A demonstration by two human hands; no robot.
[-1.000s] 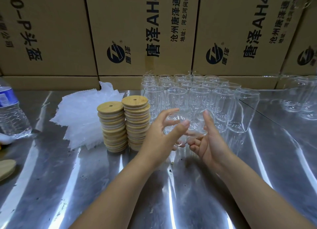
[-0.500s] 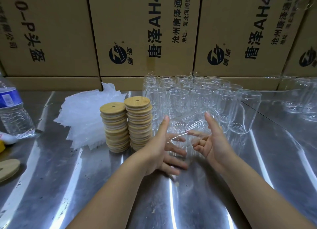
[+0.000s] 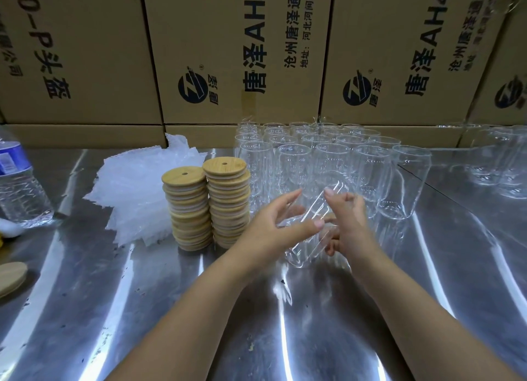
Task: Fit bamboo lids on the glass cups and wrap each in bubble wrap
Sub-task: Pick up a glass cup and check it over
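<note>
Behind the two stacks of bamboo lids (image 3: 188,209) runs a wall of cardboard boxes (image 3: 228,52), their print turned sideways. The box to the left of the stacks reads "-P头盔". The ones behind and to the right carry a round dark logo, "唐泽 AH4", "沧州唐泽通信" and an address line beginning "地址: 河北河间". Far left of the stacks stands a water bottle (image 3: 20,186) with a blue label too small to read, and nearer the person a loose lid (image 3: 11,275) lies flat at the edge of the steel desk (image 3: 171,309). A pile of bubble wrap (image 3: 137,198) rests just to the left of the stacks, touching them. Just to the right of the stacks, upright empty glass cups (image 3: 328,158) stand in rows, mouths up. In front of those rows, right of the stacks, both hands are clamped on one glass cup (image 3: 308,246) with no lid on it. Its long axis is tilted, the rounded lower end toward the person and close above the desk, the upper end leaning up and to the right. The left hand (image 3: 271,229) grips it with the thumb across the near side and fingers behind, and the right hand (image 3: 350,226) curls round its right side. Far right of the stacks stand more glasses (image 3: 499,166).
</note>
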